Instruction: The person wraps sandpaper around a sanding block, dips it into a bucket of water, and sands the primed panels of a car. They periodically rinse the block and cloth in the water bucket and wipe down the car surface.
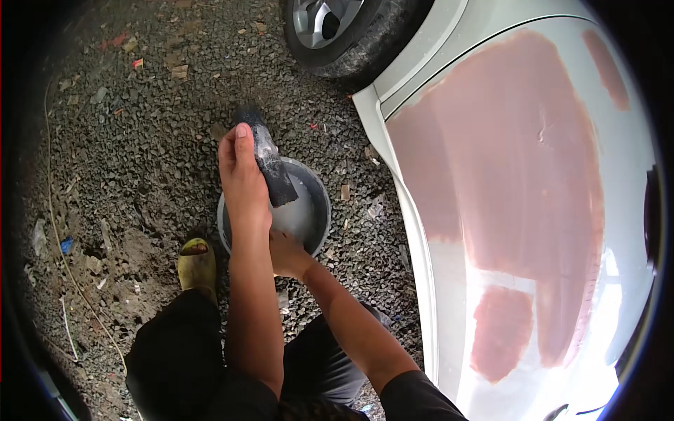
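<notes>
My left hand is closed around a dark strip that looks like a sheet of wet sandpaper, with a pale grey smear on its face. The hand holds it tilted over a round grey bowl, and its lower end overhangs the opening. Cloudy greyish water is in the bowl. My right hand reaches into the near side of the bowl. Its fingers are mostly hidden by my left forearm and the bowl, so whether they hold anything does not show.
On the right is a light-coloured car body panel with large sanded pinkish-brown patches. A car wheel stands at the top. Gravel with scattered litter covers the ground. My foot in a yellow slipper is left of the bowl.
</notes>
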`<state>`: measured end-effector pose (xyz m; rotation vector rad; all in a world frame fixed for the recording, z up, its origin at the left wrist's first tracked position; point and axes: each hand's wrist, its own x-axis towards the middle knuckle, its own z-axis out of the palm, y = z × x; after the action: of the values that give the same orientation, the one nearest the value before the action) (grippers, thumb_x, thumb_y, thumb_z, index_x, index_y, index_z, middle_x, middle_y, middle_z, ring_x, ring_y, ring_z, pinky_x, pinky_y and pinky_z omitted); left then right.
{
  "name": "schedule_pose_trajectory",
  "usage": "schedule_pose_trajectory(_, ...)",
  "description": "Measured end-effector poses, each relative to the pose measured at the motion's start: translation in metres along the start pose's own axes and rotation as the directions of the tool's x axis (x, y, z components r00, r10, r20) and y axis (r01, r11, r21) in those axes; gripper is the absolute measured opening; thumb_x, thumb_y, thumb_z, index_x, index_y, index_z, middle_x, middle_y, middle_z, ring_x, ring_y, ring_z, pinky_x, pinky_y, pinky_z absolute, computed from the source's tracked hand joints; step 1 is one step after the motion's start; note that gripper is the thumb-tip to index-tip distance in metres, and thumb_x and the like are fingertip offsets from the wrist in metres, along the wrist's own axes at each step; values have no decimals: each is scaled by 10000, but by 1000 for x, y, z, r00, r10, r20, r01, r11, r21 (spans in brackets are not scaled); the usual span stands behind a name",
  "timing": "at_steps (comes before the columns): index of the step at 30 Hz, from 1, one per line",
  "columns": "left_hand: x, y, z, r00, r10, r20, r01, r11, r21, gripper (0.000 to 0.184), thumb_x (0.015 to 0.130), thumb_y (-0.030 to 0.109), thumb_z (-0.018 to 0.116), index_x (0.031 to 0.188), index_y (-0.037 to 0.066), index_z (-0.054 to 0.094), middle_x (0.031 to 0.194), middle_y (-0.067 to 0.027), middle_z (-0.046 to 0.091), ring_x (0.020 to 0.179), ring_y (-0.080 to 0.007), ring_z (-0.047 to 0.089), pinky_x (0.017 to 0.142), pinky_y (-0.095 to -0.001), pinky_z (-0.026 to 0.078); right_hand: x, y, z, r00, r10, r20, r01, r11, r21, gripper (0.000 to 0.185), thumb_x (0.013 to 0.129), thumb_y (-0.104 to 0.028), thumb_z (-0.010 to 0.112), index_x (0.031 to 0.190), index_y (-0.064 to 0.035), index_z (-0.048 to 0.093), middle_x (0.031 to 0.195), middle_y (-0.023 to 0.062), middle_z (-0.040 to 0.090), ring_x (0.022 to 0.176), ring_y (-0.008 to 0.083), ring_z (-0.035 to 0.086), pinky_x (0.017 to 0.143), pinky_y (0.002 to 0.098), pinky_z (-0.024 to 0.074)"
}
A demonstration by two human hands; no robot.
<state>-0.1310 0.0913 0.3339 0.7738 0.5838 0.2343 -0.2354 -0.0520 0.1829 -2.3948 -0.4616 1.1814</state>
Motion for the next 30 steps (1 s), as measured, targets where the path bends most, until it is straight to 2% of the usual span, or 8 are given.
schedule_pose_trajectory(9,-3,-17,18,1000,-25,19,24,998,57,482,1027,481,607,1234,46,581,1017,-20,615,842,-124,578,761,-293,488,-35,-46,-47,994,-95,-47,104,958,268,513,853,-366,730,1249,-48,654,1151,225,710,1097,369,688,944,447,523)
schedule_pose_trajectory(15,18,-40,95,956,7,294,-55,986,156,560,1001,512,637,1213,-4,596,986,-67,630,821,-140,569,752,-300,484,-88,-50,-117,999,-17,50,4,968,249,428,907,-296,681,1257,-52,645,1196,204,698,1022,342,705,897,421,544)
schedule_pose_trajectory(17,18,-49,110,973,-44,225,15,992,129,543,997,489,646,1195,-15,606,1005,-89,646,861,-162,590,781,-322,484,-140,-50,-168,990,-134,-31,132,989,-60,382,921,-275,680,1249,-80,664,1128,181,705,965,322,707,867,417,549)
schedule_pose_trajectory(21,-11,-110,121,963,-159,219,146,986,75,483,1010,451,632,1143,-13,612,987,-97,635,897,-192,598,828,-351,481,-307,-148,-300,858,418,-298,-337,897,285,490,857,66,579,1328,-59,626,1163,61,681,894,144,645,763,267,540)
schedule_pose_trajectory(23,-46,-133,138,950,-193,244,191,981,36,451,1023,417,621,1168,-9,590,983,-91,621,878,-180,586,792,-352,475,-375,-163,-349,723,149,-675,-307,944,-120,452,934,40,595,1371,-73,604,1207,40,660,914,100,617,761,245,520)
schedule_pose_trajectory(26,-82,-171,173,976,-86,202,95,995,-30,431,1014,384,648,1160,-19,599,908,-67,613,815,-182,574,757,-367,484,-435,-201,-420,524,-127,-842,-581,670,-462,403,993,-15,611,1394,-41,576,1287,78,645,1133,153,616,932,285,502)
schedule_pose_trajectory(27,-87,-170,180,970,-102,219,114,993,-40,433,1010,380,653,1164,-21,602,911,-79,622,831,-191,586,769,-365,487,-454,-198,-448,587,-330,-740,-637,377,-673,402,968,-44,646,1367,-61,601,1301,116,628,1131,239,647,960,327,524)
schedule_pose_trajectory(30,-90,-170,201,976,-71,208,84,995,-50,448,997,375,666,1184,-28,604,927,-120,646,872,-237,615,804,-372,498,-483,-188,-490,709,-320,-628,-686,-107,-720,458,944,-98,681,1393,-125,594,1440,92,567,1317,320,554,1073,424,489)
